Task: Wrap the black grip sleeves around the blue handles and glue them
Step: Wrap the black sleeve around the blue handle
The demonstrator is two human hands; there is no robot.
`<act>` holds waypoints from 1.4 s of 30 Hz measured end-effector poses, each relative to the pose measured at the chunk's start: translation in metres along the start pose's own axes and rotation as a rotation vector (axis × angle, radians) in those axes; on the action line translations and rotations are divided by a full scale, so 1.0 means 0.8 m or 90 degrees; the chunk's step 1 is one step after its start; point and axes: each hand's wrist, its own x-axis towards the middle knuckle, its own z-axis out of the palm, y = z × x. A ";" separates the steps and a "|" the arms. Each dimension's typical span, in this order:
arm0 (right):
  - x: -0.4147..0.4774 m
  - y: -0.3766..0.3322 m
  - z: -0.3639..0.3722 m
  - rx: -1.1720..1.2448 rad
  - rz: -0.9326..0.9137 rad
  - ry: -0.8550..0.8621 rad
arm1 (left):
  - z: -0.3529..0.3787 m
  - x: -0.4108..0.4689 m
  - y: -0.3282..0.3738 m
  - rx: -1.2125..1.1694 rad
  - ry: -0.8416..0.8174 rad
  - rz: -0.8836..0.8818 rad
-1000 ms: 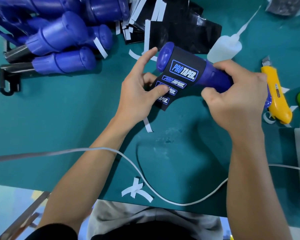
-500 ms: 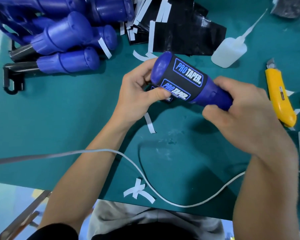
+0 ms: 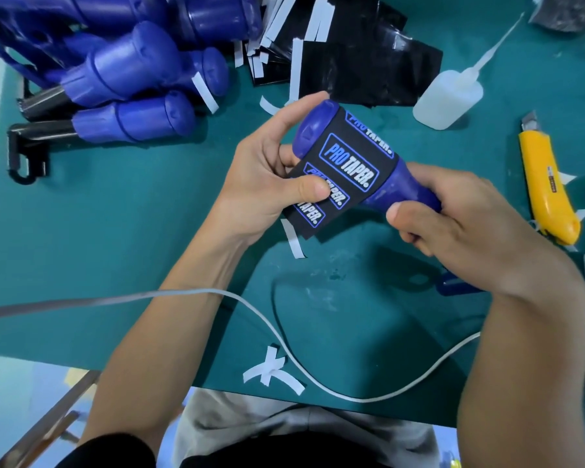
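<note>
A blue handle [image 3: 407,194] is held above the green mat, its rounded end pointing up-left. A black grip sleeve [image 3: 352,163] printed "PRO TAPER" is wrapped partly round it, and a loose flap hangs down at the lower left. My left hand [image 3: 267,177] pinches that flap, thumb on its printed face, fingers curled behind the handle's end. My right hand [image 3: 460,224] grips the narrow neck of the handle. A white glue bottle [image 3: 448,96] with a long nozzle lies at the upper right.
A pile of blue handles [image 3: 125,79] on metal rods fills the upper left. Black sleeve sheets [image 3: 358,65] with white strips lie at top centre. A yellow utility knife [image 3: 544,184] lies at the right. A white cable [image 3: 217,293] crosses the green mat [image 3: 115,238]. Paper scraps [image 3: 271,369] sit near the front edge.
The handle has rolled, so the large logo now faces up and the loose flap shows again under my left thumb. My right hand shifted its grip on the neck.
</note>
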 end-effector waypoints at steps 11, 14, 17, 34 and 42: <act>0.009 0.019 0.009 0.199 -0.009 -0.137 | 0.006 0.002 0.012 0.070 0.061 0.069; 0.016 0.026 0.025 0.330 0.012 -0.172 | 0.010 0.003 0.012 0.078 0.074 0.080; 0.029 0.030 0.046 0.494 0.065 -0.225 | 0.021 0.001 0.012 0.054 0.127 0.069; 0.055 -0.006 0.069 0.506 -0.151 0.115 | 0.063 -0.004 0.039 0.252 0.257 0.089; 0.051 0.016 0.049 0.685 -0.054 0.189 | 0.047 -0.007 0.027 0.360 0.014 -0.134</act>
